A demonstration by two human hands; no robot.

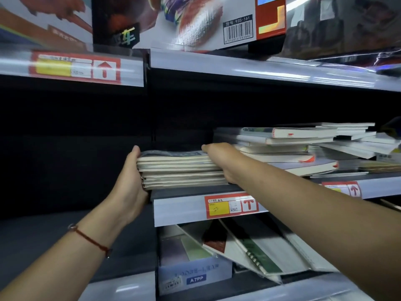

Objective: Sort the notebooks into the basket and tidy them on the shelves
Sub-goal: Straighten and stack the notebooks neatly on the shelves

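Dim shop shelving, stack of notebooks [180, 169] on the shelf edge [180, 208], gripped by left hand [132, 181] and right hand [221, 161], liable to fan and slide off the near lip if squeezed unevenly.

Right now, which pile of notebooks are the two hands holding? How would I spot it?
Find the middle shelf with the red and yellow price tag. Just above that tag sits the neat notebook stack, left hand and right hand gripping its ends. The piles to its right are taller and messier.
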